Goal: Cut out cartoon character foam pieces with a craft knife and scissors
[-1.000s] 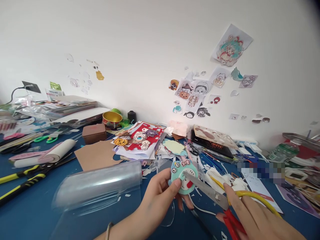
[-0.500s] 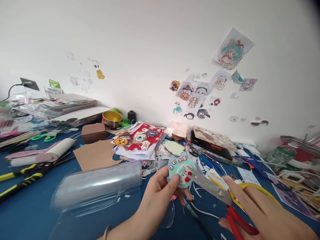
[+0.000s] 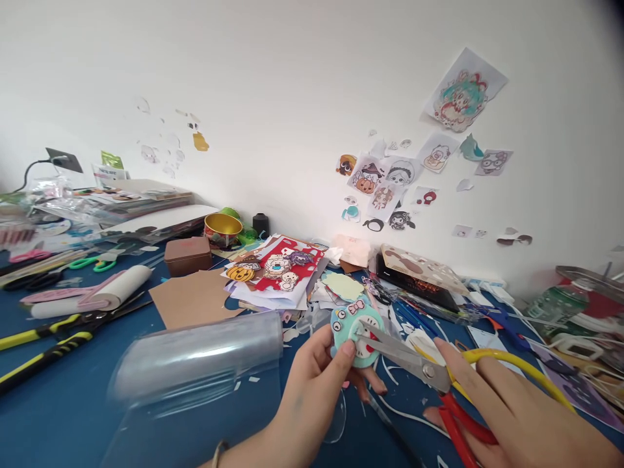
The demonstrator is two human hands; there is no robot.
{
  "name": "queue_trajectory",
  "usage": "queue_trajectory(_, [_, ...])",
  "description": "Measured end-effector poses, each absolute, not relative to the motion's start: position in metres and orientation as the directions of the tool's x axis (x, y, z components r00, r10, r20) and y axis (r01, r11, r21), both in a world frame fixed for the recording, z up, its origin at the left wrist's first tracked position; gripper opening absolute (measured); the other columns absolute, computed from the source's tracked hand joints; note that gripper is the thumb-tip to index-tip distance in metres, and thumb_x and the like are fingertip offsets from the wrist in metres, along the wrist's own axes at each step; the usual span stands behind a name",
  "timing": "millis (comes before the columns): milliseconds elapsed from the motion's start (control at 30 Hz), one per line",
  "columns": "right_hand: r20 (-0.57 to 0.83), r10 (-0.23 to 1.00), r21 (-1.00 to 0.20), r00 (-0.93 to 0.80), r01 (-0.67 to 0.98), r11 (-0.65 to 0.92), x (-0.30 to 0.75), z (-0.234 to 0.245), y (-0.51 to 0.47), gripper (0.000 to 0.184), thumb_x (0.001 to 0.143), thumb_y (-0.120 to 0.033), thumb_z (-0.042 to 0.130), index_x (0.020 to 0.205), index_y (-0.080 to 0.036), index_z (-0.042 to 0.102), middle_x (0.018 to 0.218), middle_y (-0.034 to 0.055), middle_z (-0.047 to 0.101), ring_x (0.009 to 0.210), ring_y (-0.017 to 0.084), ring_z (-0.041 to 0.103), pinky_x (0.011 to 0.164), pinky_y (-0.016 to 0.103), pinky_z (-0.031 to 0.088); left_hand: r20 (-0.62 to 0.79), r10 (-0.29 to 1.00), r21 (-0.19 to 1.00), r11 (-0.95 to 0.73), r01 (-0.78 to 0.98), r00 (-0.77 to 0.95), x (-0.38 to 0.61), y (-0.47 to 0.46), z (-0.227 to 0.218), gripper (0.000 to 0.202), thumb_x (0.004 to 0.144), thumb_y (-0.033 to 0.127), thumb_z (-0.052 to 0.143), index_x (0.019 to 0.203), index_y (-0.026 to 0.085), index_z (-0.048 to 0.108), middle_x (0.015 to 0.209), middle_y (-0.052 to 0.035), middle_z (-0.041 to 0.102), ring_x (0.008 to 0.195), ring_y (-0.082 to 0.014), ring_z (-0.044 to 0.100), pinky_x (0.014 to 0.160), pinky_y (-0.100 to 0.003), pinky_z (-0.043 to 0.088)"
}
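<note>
My left hand [image 3: 314, 383] pinches a round teal cartoon cutout [image 3: 343, 320], with a pink bow, round eyes and a white-and-red face on it. The thumb presses on its front and the other fingers lie behind. From the right, the blades of the scissors [image 3: 407, 359] lie across the cutout's face, their tips close to my left thumb. My right hand [image 3: 517, 409] is wrapped around the scissors' yellow and red handles. Whether the blades touch the surface I cannot tell.
A roll of clear plastic film [image 3: 205, 354] lies left of my hands. Beyond are brown card [image 3: 190, 299], a red sheet with cartoon cutouts [image 3: 266, 279], a brown box [image 3: 188, 257] and a gold-lined tin [image 3: 223, 224]. Yellow-black shears [image 3: 73, 328] rest at left; a bottle [image 3: 556, 302] stands right.
The scissors' blades have come closer together over the cutout. The whole view has shifted slightly, and my left hand still holds the cutout.
</note>
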State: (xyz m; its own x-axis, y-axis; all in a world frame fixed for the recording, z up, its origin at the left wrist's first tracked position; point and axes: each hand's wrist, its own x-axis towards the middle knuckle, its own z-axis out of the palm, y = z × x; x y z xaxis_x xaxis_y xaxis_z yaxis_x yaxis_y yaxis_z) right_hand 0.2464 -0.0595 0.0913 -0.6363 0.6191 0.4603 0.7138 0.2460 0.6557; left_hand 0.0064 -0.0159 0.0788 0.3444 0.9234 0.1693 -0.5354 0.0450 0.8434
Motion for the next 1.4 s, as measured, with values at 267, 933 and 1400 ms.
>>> queue_trajectory(267, [0.408,0.702,0.632,-0.584,0.736,0.245,0.258,0.087,-0.067,0.053,0.092,-0.043,0.031,0.137,-0.016,0.036,0.074,0.0051,0.056,0.061,0.018,0.056,0.052,0.028,0.041,0.187,0.909,0.832,0.055,-0.552,0.373,0.004,-0.017,0.083,0.018,0.088,0.032,0.053,0.088,0.015,0.060,0.062,-0.0035,0.067,0.056,-0.0123,0.063,0.050,-0.017,0.045])
queue_trajectory(933, [0.453,0.689,0.597,-0.565,0.767,0.236,0.244,0.092,-0.066,0.053,0.091,-0.044,0.034,0.138,-0.018,0.037,0.072,0.0050,0.056,0.057,0.017,0.051,0.048,0.026,0.034,0.151,0.942,0.869,0.018,-0.494,0.300,0.007,-0.016,0.078,0.023,0.090,0.038,0.048,0.096,0.016,0.052,0.068,-0.0050,0.068,0.058,-0.0141,0.060,0.055,-0.023,0.044])
queue_trajectory(1400, [0.457,0.688,0.609,-0.563,0.762,0.220,0.243,0.098,-0.069,0.051,0.091,-0.039,0.035,0.137,-0.018,0.039,0.065,0.0033,0.055,0.052,0.016,0.050,0.047,0.026,0.032,0.130,0.942,0.876,0.037,-0.480,0.309,0.003,-0.017,0.083,0.023,0.090,0.036,0.048,0.098,0.015,0.054,0.063,-0.0046,0.067,0.058,-0.0157,0.062,0.054,-0.023,0.044])
